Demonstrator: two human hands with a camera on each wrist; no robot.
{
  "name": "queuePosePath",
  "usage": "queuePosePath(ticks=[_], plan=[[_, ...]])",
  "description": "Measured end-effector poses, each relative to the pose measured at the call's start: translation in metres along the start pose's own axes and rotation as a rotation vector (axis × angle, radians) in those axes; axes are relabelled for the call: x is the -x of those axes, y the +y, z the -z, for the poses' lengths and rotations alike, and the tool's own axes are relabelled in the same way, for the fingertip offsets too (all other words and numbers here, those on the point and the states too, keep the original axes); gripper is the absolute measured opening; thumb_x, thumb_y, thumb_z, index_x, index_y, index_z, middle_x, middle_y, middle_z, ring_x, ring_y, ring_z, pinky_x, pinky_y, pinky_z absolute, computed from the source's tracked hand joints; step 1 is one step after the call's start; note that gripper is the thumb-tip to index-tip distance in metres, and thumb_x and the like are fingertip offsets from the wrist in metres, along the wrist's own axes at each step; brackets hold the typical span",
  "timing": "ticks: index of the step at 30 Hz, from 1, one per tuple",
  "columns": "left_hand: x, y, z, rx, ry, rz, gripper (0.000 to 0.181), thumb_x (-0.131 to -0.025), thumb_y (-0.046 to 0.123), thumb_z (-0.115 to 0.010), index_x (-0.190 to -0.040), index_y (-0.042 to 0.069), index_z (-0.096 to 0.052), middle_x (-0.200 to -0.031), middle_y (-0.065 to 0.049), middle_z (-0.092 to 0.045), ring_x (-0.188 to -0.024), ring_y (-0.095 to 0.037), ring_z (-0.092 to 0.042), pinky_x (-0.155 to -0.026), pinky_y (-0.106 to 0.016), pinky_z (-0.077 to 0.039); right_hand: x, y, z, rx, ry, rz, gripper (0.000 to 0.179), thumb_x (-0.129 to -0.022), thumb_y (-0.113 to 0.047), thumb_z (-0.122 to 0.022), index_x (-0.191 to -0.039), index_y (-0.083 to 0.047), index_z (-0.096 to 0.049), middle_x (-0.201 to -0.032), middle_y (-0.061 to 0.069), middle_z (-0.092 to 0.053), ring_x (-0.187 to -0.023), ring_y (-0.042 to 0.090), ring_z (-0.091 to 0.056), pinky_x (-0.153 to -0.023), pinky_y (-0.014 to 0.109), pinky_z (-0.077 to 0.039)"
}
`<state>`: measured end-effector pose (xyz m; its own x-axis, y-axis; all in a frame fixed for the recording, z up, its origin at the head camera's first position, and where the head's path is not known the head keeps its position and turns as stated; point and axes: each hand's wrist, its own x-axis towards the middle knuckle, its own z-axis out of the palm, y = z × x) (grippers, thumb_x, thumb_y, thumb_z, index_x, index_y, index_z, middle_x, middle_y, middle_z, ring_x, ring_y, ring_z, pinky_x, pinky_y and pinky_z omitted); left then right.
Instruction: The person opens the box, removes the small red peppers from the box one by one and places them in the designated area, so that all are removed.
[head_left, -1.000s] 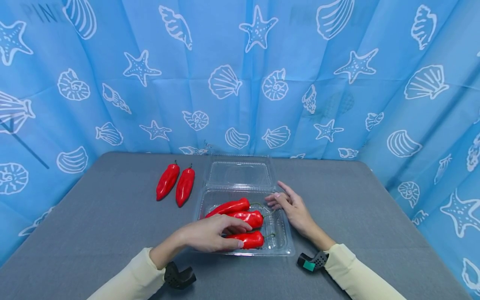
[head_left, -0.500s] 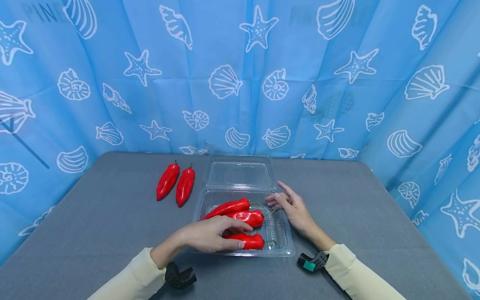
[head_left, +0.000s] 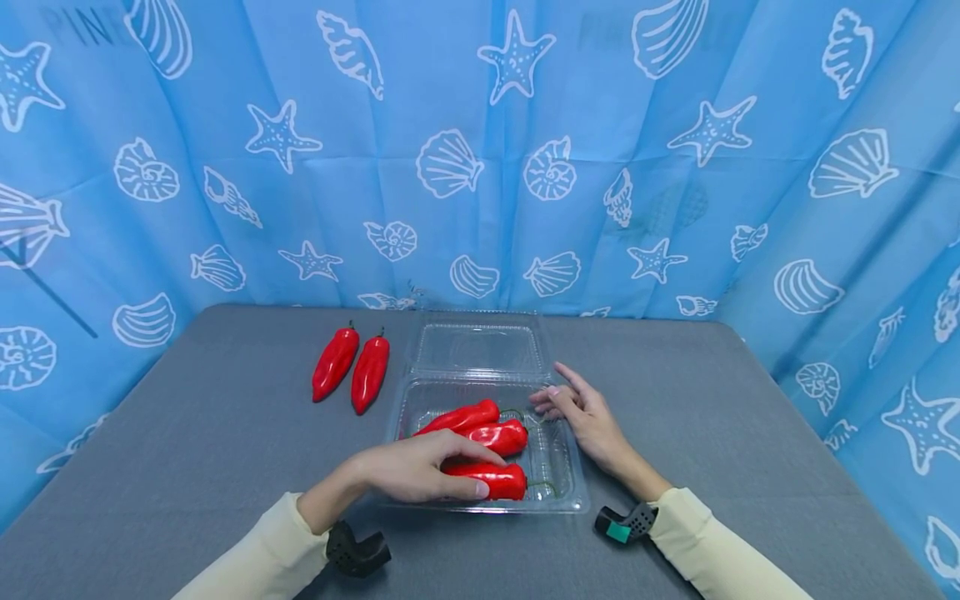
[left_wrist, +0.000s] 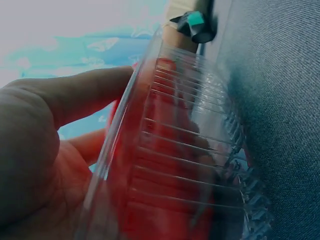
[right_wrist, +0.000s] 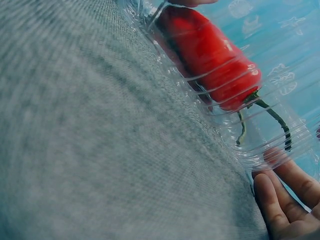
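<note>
A clear plastic clamshell container (head_left: 567, 475) lies with its lid folded back and holds three red peppers. My left hand (head_left: 420, 468) reaches over its left side and holds the nearest red pepper (head_left: 504, 481), thumb in front and fingers behind. Farther in lie a middle red pepper (head_left: 501, 436) and a back red pepper (head_left: 472, 414), partly covered by that hand. At the container's right back corner my right hand (head_left: 588, 417) holds the edge, index finger stretched out. In the right wrist view its fingertips (right_wrist: 266, 189) touch the plastic wall.
Two more red peppers, one left (head_left: 335, 365) and one right (head_left: 371, 374), lie side by side on the grey table (head_left: 675, 400), left of the container. The transparent lid (head_left: 480, 346) lies flat behind. A blue seashell curtain (head_left: 480, 225) hangs along the back edge.
The nearest pepper has turned slightly under my left hand. The two peppers behind it have shifted a little. My right hand stays where it was.
</note>
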<state>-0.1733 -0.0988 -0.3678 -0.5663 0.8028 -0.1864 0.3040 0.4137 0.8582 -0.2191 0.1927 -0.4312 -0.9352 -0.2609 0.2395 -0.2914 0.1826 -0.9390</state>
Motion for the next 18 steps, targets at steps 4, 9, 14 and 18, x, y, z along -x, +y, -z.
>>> queuePosePath(ticks=[4,9,14,18], plan=[[0.0,0.0,0.002,0.047,0.034,-0.027,0.048,-0.091,0.026,-0.073,-0.138,0.024,-0.062,-0.13,0.004,-0.056,-0.125,-0.019,-0.046,-0.09,-0.031,-0.052,0.0,0.0,0.0,0.004,0.005,0.004,0.057,-0.108,-0.012,-0.047,-0.154,0.01,-0.024,-0.115,0.031,-0.068,-0.093,0.018,-0.071,-0.083,0.028,-0.057],[0.004,0.003,0.009,0.117,0.131,-0.077,0.05,-0.092,0.027,-0.071,-0.141,0.021,-0.06,-0.133,-0.001,-0.055,-0.123,-0.025,-0.048,-0.089,-0.036,-0.055,0.0,0.0,-0.001,0.0,0.009,0.014,0.056,-0.108,-0.011,-0.047,-0.154,0.011,-0.024,-0.114,0.032,-0.068,-0.092,0.017,-0.071,-0.082,0.028,-0.057],[0.011,0.009,0.022,0.18,0.266,-0.138,0.051,-0.093,0.028,-0.07,-0.141,0.017,-0.058,-0.132,-0.004,-0.059,-0.119,-0.028,-0.054,-0.09,-0.044,-0.055,0.0,0.0,-0.001,-0.009,0.011,0.006,0.057,-0.108,-0.012,-0.047,-0.155,0.011,-0.023,-0.114,0.032,-0.067,-0.092,0.016,-0.071,-0.082,0.028,-0.057],[0.02,0.009,0.035,0.209,0.386,-0.155,0.053,-0.092,0.025,-0.073,-0.142,0.015,-0.057,-0.131,-0.007,-0.06,-0.117,-0.032,-0.056,-0.088,-0.055,-0.055,0.0,0.0,0.0,-0.021,0.008,0.009,0.057,-0.107,-0.011,-0.047,-0.155,0.011,-0.023,-0.114,0.033,-0.067,-0.092,0.016,-0.071,-0.081,0.028,-0.058]])
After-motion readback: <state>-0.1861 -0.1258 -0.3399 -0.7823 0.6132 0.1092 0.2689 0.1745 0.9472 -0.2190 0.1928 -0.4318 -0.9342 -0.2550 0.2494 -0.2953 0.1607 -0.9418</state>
